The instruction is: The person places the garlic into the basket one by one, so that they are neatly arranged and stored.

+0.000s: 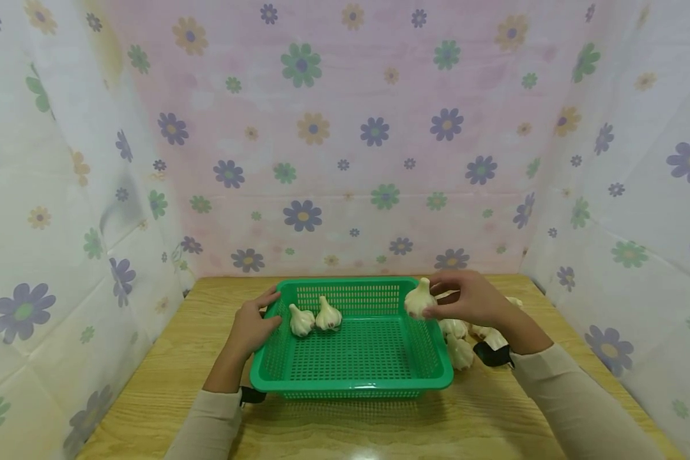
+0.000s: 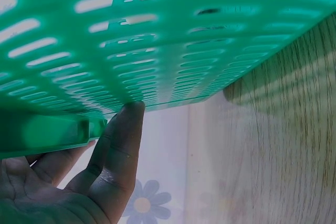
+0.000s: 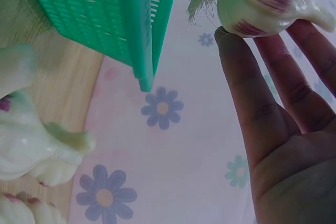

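A garlic bulb (image 1: pixel 420 299) is pinched in my right hand (image 1: pixel 466 297), over the right edge of the green plastic basket (image 1: pixel 351 385). The right wrist view shows that same bulb (image 3: pixel 262 3) with purple streaks and a tuft of roots, resting against my fingertips. My left hand (image 1: pixel 253 326) grips the left rim of the basket; in the left wrist view its fingers (image 2: pixel 123 150) touch the slotted outer wall. Inside the basket, at its left, two garlic bulbs stand side by side, one bulb (image 1: pixel 301 321) left of the other bulb (image 1: pixel 328 315).
More garlic bulbs (image 1: pixel 459 351) lie on the wooden table (image 1: pixel 167 377) just right of the basket, partly hidden behind my right hand. Flower-patterned cloth (image 1: pixel 345 128) hangs behind the table and along both sides.
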{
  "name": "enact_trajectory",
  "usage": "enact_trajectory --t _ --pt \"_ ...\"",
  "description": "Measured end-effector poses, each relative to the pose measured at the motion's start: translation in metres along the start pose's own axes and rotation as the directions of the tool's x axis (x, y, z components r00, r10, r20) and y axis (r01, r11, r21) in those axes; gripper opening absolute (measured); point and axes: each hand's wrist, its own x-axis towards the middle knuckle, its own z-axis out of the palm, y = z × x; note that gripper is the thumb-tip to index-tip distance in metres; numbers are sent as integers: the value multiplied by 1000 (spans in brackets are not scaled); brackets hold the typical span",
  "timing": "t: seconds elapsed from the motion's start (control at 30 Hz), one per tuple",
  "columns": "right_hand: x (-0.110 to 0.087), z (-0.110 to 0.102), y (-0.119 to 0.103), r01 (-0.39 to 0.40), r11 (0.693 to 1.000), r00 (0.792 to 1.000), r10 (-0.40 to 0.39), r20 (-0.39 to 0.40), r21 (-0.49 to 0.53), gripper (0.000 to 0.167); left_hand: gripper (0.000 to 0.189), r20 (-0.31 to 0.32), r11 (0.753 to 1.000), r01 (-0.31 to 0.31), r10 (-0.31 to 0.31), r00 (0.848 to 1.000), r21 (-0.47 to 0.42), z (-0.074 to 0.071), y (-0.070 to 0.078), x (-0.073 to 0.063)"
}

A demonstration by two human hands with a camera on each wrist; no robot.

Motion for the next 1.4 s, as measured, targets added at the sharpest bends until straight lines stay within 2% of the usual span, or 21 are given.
enact_trajectory --t 0.23,0.5,0.7,1.03,1.3,1.4 --pt "17 6 -5 16 1000 1000 -17 25 17 62 62 -3 1000 -7 7 1000 10 -1 0 0" --pt "42 17 -11 52 998 995 -54 82 26 48 61 0 1000 -9 9 1000 -1 -1 -2 1" --pt "59 27 -15 57 998 995 -60 82 36 51 62 -7 1000 -13 13 1000 6 0 -3 2" --pt "78 46 -19 42 999 995 -42 89 -6 52 63 13 1000 -8 8 1000 -22 0 -5 0" --pt "92 58 -20 28 1000 990 -28 142 -2 47 62 17 1000 -9 9 1000 -23 0 -6 1" --pt "95 63 -19 29 999 987 -24 158 -28 50 62 18 1000 -4 5 1000 -28 0 -5 1"
